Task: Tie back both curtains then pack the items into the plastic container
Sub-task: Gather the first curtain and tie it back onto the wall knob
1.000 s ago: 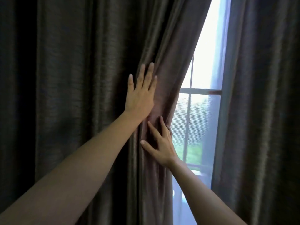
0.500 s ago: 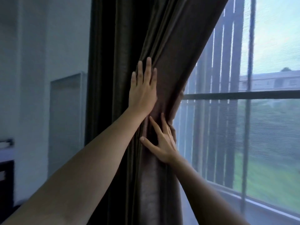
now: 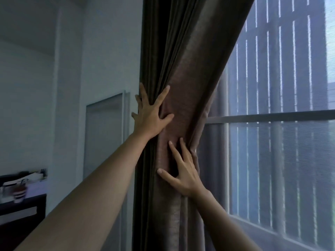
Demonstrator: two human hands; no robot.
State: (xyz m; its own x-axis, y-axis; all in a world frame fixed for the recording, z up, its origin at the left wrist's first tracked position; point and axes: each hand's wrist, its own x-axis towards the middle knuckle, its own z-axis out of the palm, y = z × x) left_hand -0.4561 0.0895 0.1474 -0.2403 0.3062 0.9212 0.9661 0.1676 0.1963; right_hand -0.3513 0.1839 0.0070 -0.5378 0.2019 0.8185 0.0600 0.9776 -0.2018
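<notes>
The step in hand looks like the first tie-back: gathering the curtain (image 3: 183, 98) into one bundle, with nothing yet fastened round it. The left hand (image 3: 149, 118) grips the bundle high up, its thumb and forefinger splayed across the front folds while the other fingers (image 3: 136, 98) hook round the edge on the wall side. Just below it, the right hand (image 3: 184, 175) presses thumb and two fingers (image 3: 174, 151) spread on the front, the remaining ones curling out of sight behind the edge nearest the window (image 3: 279, 116). So the cloth sits squeezed between the two sets of fingers, slanting up and away above them and hanging straight beneath the lower ones. No tie-back band or hook shows anywhere near either hand, and I cannot tell where one is. The next move probably calls for one hand to take the whole bundle alone so the other can fetch and pass the tie round it, close under the gripping fingers. The packing waits; far off beyond the left forearm a dark desk (image 3: 23, 203) carries blurred things.
</notes>
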